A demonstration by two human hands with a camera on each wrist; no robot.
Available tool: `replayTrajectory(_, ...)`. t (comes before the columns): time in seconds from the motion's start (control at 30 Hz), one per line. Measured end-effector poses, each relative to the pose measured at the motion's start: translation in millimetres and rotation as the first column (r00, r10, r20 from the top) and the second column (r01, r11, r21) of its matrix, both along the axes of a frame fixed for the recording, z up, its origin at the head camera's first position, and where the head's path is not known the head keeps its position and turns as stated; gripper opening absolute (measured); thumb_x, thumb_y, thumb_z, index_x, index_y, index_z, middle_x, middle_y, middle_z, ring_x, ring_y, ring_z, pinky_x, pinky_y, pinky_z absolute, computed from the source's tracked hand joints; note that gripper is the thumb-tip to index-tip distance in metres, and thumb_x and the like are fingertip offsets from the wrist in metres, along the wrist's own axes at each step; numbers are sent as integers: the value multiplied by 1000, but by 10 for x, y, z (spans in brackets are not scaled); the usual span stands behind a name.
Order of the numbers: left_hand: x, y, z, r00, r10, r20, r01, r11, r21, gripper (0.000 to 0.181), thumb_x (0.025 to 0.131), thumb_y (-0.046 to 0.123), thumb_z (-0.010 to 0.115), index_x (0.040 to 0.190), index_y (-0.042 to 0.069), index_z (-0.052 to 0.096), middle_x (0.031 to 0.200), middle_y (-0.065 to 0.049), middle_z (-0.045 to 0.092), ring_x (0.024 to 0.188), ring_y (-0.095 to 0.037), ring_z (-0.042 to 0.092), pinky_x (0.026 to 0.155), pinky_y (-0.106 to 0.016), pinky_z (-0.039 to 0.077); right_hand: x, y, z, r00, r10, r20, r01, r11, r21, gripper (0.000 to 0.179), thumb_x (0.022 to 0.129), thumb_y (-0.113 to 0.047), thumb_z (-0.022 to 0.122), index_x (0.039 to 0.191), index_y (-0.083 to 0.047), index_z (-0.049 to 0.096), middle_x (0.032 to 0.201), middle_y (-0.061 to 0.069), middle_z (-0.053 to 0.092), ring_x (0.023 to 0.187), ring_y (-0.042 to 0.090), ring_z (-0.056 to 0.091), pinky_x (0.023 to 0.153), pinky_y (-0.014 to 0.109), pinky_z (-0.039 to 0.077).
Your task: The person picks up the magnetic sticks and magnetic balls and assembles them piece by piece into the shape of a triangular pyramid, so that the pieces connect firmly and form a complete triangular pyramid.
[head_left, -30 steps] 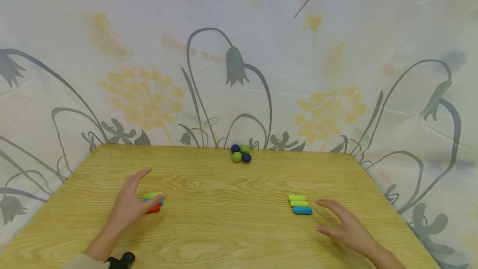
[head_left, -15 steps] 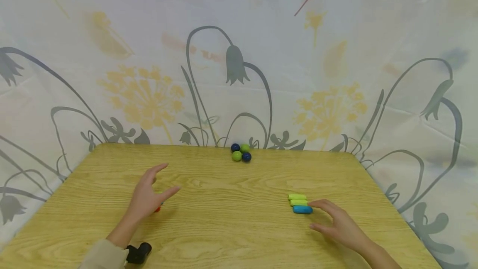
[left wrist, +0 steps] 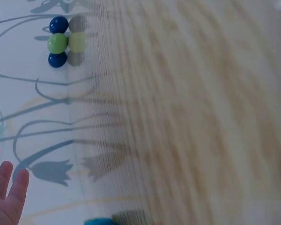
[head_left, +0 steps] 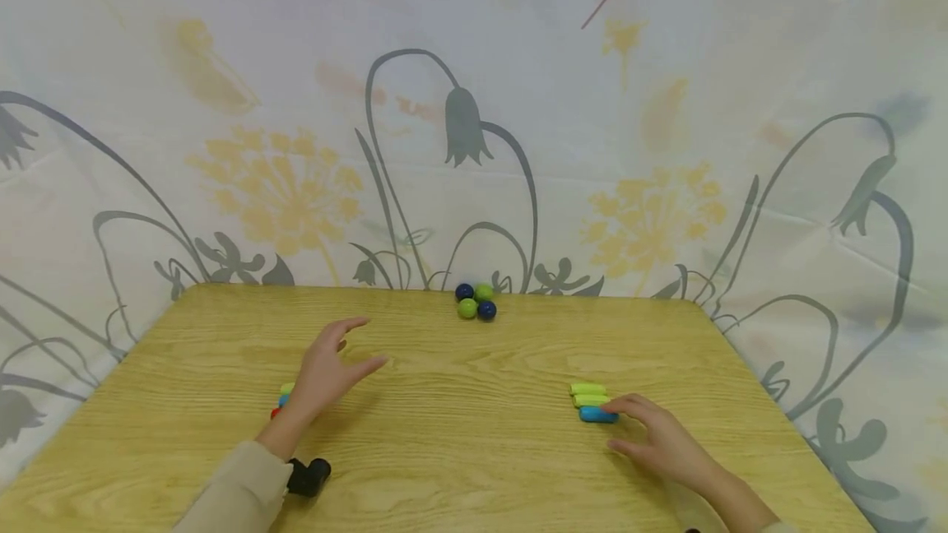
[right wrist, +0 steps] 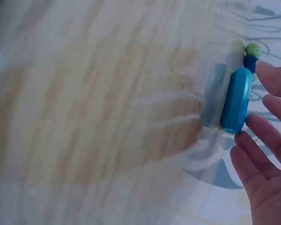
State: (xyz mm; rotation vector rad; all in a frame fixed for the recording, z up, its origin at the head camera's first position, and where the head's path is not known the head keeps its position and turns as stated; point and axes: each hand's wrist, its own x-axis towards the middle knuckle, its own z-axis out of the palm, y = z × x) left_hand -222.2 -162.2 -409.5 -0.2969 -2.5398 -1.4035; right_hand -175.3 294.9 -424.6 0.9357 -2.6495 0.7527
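Note:
My left hand (head_left: 326, 373) hovers over the table with thumb and fingers spread apart, holding nothing. Behind its wrist, partly hidden, lie a yellow-green cylinder (head_left: 287, 389), a blue one and a red cylinder (head_left: 276, 414). On the right, my right hand (head_left: 662, 438) reaches in with thumb and fingers apart, its fingertips right at the end of a blue cylinder (head_left: 591, 415). Two yellow-green cylinders (head_left: 587, 389) lie side by side just beyond that one. In the right wrist view the blue cylinder (right wrist: 237, 101) sits between the spread thumb and fingers.
At the table's far edge, dark blue balls (head_left: 486, 311) and green balls (head_left: 467, 308) form a small cluster. A flower-patterned cloth (head_left: 415, 212) rises behind the wooden table (head_left: 444, 451). A black device (head_left: 309, 477) is worn on the left wrist.
My left hand has moved right and slightly forward, off the left cylinders, uncovering part of them beside the wrist. My right hand has shifted a little left, up to the blue cylinder.

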Motion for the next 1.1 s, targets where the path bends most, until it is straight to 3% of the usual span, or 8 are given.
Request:
replayTrajectory(0.27, -165, 180, -3, 999, -34, -12, 34, 999, 17, 59, 80, 21, 76, 130, 5, 51, 134, -19, 43, 124, -37, 37, 97, -49, 36, -60, -33, 71, 983, 4, 183, -3, 1000, -5, 32, 79, -10, 74, 108, -2, 64, 95, 0, 58, 86, 20, 59, 73, 34, 51)
replayTrajectory(0.53, -330, 332, 0, 998, -64, -5, 64, 996, 62, 52, 80, 18, 75, 126, 4, 55, 129, -17, 48, 120, -35, 42, 96, -46, 39, -130, -78, 79, 932, -26, 363, 28, 1000, 0, 32, 80, -12, 73, 108, -1, 62, 92, 0, 59, 76, 9, 55, 64, 25, 48)
replayTrajectory(0.93, -571, 562, 13, 995, -91, 39, 88, 995, 53, 41, 82, 12, 73, 119, 1, 59, 124, -19, 51, 115, -37, 46, 93, -44, 41, -105, -117, 64, 941, -48, 334, 46, 999, 15, 28, 79, -7, 73, 105, -2, 64, 90, -2, 60, 74, 6, 54, 62, 25, 47)
replayTrajectory(1.1, -657, 665, 7, 992, -108, 73, 104, 993, 48, 41, 83, 12, 72, 120, -1, 59, 124, -18, 52, 116, -37, 45, 94, -44, 40, -66, -149, 69, 932, -48, 360, 54, 999, -6, 28, 80, -10, 73, 106, -2, 64, 91, -1, 60, 74, 7, 54, 62, 25, 47)
